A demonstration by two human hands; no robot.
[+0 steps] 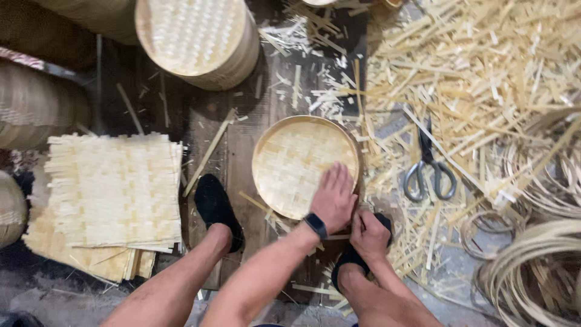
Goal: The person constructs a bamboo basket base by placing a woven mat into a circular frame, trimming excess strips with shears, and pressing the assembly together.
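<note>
A round woven bamboo tray (296, 160) lies flat on the dark wooden floor, between the person's 2 feet in black shoes. The left hand (334, 197) presses flat on the tray's lower right part, fingers spread and grasping nothing; a black wristband (316, 226) sits on that wrist. The right hand (369, 233) is curled just beside the tray's lower right rim, though I cannot tell what it pinches. Left of the tray lies a stack of square woven mats (112, 194). Right of it, scissors (428, 169) rest among bamboo strip offcuts (484, 72). Coiled bamboo hoops (532, 266) lie at the lower right.
</note>
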